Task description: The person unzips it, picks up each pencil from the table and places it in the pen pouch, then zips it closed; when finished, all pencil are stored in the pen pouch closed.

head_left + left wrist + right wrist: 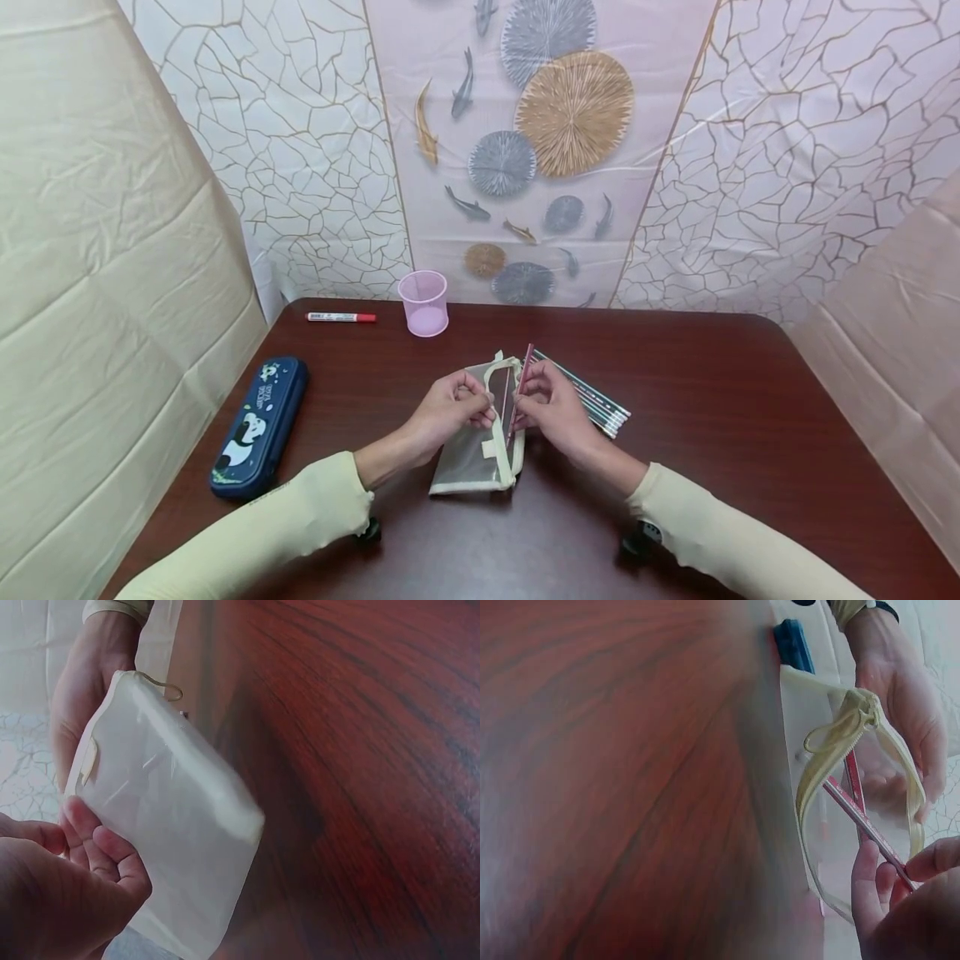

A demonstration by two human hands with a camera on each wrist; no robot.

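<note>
A see-through zip pouch (465, 467) with cream edging stands tilted on the table, its mouth spread wide. My left hand (455, 404) pinches the near edge of that mouth between thumb and fingers. In my right hand (555, 412) is a dark red pencil (866, 825), gripped by thumb and fingertips, with its lower end inside the pouch's opening. Another red pencil (852, 769) shows within the pouch in the right wrist view, crossing behind the held one. The left wrist view shows the pouch's clear side (180, 825), with my left fingers at its rim.
Several dark striped pencils (600, 404) lie together just beyond my right hand. A pink mesh cup (425, 312) stands at the back, with a red-capped marker (341, 317) to its left. A navy panda pencil case (258, 425) lies at the left of the brown table (720, 467).
</note>
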